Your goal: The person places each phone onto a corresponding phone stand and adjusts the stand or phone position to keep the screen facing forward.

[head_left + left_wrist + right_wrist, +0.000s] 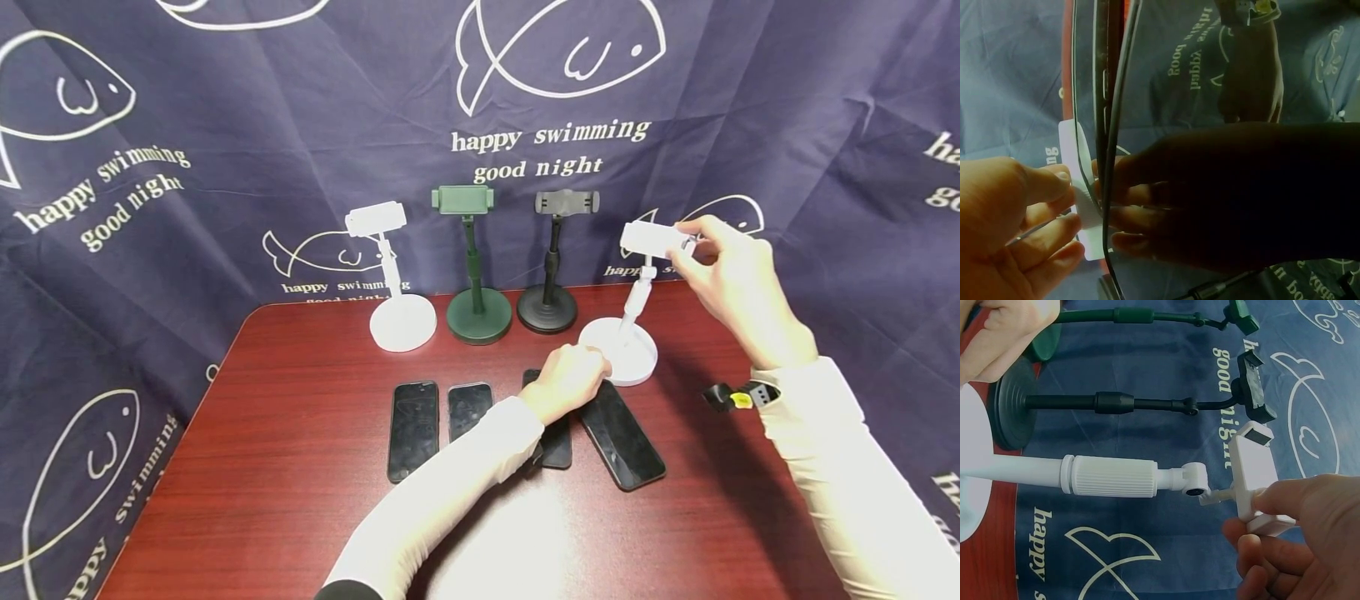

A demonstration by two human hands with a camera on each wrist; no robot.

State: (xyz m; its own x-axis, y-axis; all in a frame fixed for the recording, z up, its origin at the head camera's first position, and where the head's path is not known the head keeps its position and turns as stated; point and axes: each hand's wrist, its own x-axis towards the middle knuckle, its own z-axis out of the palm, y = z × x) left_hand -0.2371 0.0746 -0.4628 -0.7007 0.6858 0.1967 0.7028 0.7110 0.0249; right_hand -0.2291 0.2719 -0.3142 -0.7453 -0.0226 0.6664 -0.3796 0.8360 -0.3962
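Observation:
At the right of the table stands a white phone stand [637,350] with a round base and a jointed, adjustable stem. My right hand [742,283] pinches the end of its white clamp head [1254,465] between thumb and fingers. Low at the front left of the same stand, my left hand [568,379] has its curled fingers at the base's rim. The left wrist view shows the thumb and fingertips against the white base [1089,219]. Under and beside that hand lie a black phone [557,446] and a larger black phone [621,433], set at a slant.
Along the back edge stand a black stand [547,308], a green stand [480,317] and another white stand [403,323]. Two phones, one at left [414,429] and a smaller one [470,404], lie in front. A printed blue curtain [360,108] hangs behind the red table [247,467].

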